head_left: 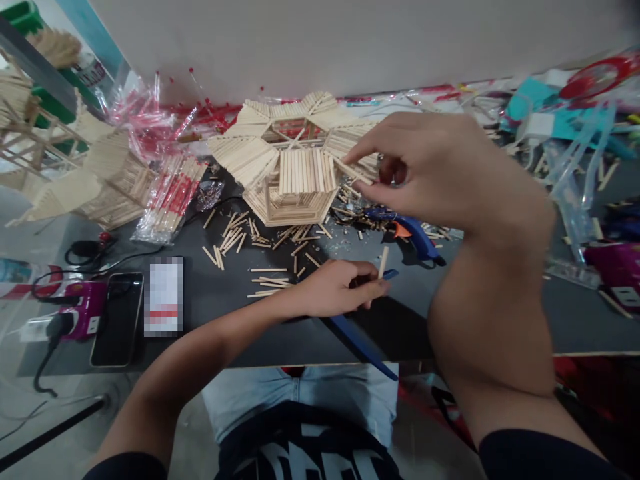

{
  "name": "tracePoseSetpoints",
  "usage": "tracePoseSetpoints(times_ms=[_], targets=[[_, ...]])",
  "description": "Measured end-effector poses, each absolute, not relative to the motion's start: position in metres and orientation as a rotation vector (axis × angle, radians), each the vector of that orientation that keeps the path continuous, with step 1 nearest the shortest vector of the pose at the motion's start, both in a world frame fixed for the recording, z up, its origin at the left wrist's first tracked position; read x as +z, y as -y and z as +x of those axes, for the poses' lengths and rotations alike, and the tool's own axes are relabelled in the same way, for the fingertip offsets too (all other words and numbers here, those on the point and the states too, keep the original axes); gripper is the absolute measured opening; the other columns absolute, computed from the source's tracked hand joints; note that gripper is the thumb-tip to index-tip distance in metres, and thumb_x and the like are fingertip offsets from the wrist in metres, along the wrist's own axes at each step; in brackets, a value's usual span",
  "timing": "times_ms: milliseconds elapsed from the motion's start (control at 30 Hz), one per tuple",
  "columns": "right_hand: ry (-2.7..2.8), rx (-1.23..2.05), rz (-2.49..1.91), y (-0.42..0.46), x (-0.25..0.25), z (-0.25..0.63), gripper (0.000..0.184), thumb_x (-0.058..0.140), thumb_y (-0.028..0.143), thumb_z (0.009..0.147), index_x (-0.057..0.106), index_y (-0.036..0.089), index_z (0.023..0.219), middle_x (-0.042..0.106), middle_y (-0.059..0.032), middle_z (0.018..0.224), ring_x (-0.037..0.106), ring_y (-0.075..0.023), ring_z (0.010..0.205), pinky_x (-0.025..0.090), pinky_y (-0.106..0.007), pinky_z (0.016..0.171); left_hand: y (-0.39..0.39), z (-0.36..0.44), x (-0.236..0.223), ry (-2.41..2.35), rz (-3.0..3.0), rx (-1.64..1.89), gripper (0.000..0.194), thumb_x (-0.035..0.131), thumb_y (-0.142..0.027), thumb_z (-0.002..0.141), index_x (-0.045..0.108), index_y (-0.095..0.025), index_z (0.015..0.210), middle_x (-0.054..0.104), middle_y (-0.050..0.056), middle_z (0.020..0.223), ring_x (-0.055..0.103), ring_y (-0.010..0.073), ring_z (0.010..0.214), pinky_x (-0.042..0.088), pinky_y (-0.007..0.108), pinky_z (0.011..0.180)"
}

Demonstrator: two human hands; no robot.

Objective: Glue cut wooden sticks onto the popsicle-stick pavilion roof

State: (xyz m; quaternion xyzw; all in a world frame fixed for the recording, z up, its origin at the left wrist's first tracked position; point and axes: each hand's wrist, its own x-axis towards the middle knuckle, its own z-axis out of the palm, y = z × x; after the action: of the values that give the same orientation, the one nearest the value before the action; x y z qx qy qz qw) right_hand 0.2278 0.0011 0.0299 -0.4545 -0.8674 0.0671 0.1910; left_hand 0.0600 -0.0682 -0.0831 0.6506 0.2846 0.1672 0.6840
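My right hand (430, 167) pinches a short wooden stick (357, 173) between thumb and fingers. That stick lies against the right side of a model built of wooden sticks (307, 172), with petal-like slatted panels around an open middle. Lower down, my left hand (345, 287) is closed on another short wooden stick (384, 262), which points upward from the fingertips. Beneath this hand a blue-handled tool (357, 340) juts over the table's front edge; its working end is hidden, and I cannot tell whether the hand grips it. A blue glue gun (423, 243) with an orange trigger lies below my right hand.
Cut sticks (233, 233) are scattered before the model. At left are a second stick model (95, 173), a bag of sticks (170, 197), a black phone (117, 320), a phone with a bright screen (163, 297) and a purple power strip (87, 310). Plastic wrappers (575, 180) clutter the right.
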Motion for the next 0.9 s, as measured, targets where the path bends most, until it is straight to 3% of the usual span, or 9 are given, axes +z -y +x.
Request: tracePoseSetpoints(times_ms=[133,400,500,900], targets=[[2.292,0.096,-1.371,-0.004,0.027,0.228,0.02,0.058,0.035,0.095,0.07,0.028,0.11,0.075,-0.0093,0.11,0.066,-0.0229,0.074,0.052,-0.04,0.083,0.067,0.059,-0.082,-0.63,1.459,0.375,0.035,0.059,-0.049,0.1,0.06,-0.017,0.085,0.062,-0.001,0.07,0.058,0.0087,0.06,0.045,0.021,0.06],[2.097,0.089,-1.484,-0.012,0.021,0.228,0.023,0.062,0.036,0.094,0.069,0.027,0.114,0.076,-0.0137,0.115,0.071,-0.0282,0.087,0.049,-0.041,0.086,0.069,0.06,-0.08,-0.658,1.417,0.39,0.039,0.062,-0.053,0.098,0.063,-0.017,0.083,0.063,-0.001,0.068,0.057,0.0092,0.059,0.046,0.022,0.06],[2.081,0.065,-1.505,-0.013,0.02,0.226,0.026,0.059,0.033,0.096,0.068,0.026,0.119,0.077,-0.0138,0.115,0.072,-0.0285,0.091,0.048,-0.04,0.091,0.069,0.06,-0.08,-0.656,1.408,0.395,0.039,0.062,-0.054,0.097,0.063,-0.017,0.084,0.063,-0.001,0.068,0.057,0.0089,0.059,0.046,0.022,0.06],[2.047,0.037,-1.51,-0.014,0.018,0.219,0.037,0.045,0.05,0.102,0.065,0.027,0.123,0.072,-0.0122,0.128,0.071,-0.0284,0.097,0.045,-0.039,0.098,0.068,0.06,-0.081,-0.654,1.4,0.391,0.037,0.061,-0.051,0.099,0.064,-0.017,0.086,0.064,-0.001,0.069,0.057,0.0084,0.059,0.046,0.021,0.06]])
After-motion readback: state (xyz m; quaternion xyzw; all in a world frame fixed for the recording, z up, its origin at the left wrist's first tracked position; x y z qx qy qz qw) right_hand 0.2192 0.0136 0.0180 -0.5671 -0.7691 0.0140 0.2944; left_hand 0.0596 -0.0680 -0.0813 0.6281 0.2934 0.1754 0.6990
